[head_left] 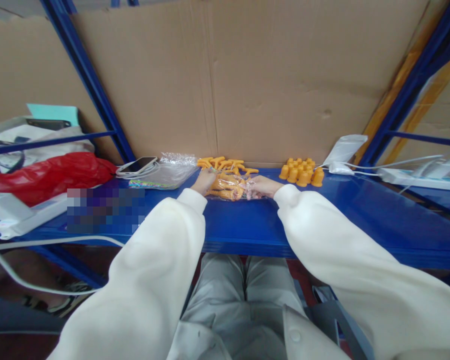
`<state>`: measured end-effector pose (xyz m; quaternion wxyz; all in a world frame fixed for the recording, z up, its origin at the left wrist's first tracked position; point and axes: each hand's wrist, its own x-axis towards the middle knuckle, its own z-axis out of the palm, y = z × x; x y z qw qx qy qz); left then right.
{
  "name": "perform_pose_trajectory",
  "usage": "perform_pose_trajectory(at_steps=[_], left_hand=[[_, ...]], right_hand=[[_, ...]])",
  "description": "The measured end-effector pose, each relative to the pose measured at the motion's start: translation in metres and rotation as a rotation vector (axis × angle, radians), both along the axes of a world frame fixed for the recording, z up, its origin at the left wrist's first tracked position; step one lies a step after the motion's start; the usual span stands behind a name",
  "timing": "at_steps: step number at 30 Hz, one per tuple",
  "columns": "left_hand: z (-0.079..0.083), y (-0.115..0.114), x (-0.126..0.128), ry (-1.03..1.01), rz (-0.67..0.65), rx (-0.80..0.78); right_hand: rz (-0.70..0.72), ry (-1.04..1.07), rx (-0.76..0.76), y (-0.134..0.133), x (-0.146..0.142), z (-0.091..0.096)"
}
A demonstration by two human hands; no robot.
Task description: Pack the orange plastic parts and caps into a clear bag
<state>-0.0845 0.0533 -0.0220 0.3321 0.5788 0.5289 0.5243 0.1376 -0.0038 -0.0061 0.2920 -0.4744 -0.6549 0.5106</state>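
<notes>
A small clear plastic bag (230, 187) filled with orange plastic pieces lies on the blue shelf (240, 225) between my hands. My left hand (204, 181) grips its left end with closed fingers. The right end is held by my right hand (261, 186), fingers also closed. Both arms wear white sleeves. Behind the bag lie several loose orange Y-shaped pieces (225, 163). To the right stands a cluster of orange cone-shaped caps (302, 172).
A stack of clear bags (168, 172) and a phone (137, 165) with a white cable lie left of my hands. A red bag (48, 175) is farther left. A white charger (345, 150) and power strip (416, 176) lie right. Cardboard (247, 80) backs the shelf.
</notes>
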Motion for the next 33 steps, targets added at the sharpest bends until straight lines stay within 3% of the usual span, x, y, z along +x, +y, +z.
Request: perform_pose_trajectory(at_steps=[3,7,11,15,18,23,28,33], left_hand=[[0.006,0.0,-0.003,0.285,0.173,0.137],[0.004,0.002,-0.004,0.484,0.136,0.271],[0.0,0.001,-0.002,0.605,0.14,0.185],[0.006,-0.008,0.002,0.705,0.141,0.111],[0.014,-0.015,0.003,0.764,0.105,0.034],[0.015,-0.019,0.002,0.617,0.116,-0.017],[0.011,-0.016,0.0,0.376,0.085,0.057],[0.016,-0.02,0.005,0.403,0.034,0.145]], right_hand=[[-0.007,-0.008,0.008,0.004,-0.001,-0.002],[0.03,0.021,0.008,0.011,0.003,-0.004],[0.12,0.071,-0.086,0.016,0.016,0.002],[0.283,0.119,-0.212,0.019,0.031,0.011],[0.342,0.179,-0.162,0.017,0.033,0.011],[0.213,0.076,0.071,0.009,0.023,0.006],[0.084,-0.04,0.171,0.003,0.021,0.013],[-0.131,-0.125,0.243,0.007,0.037,0.021]])
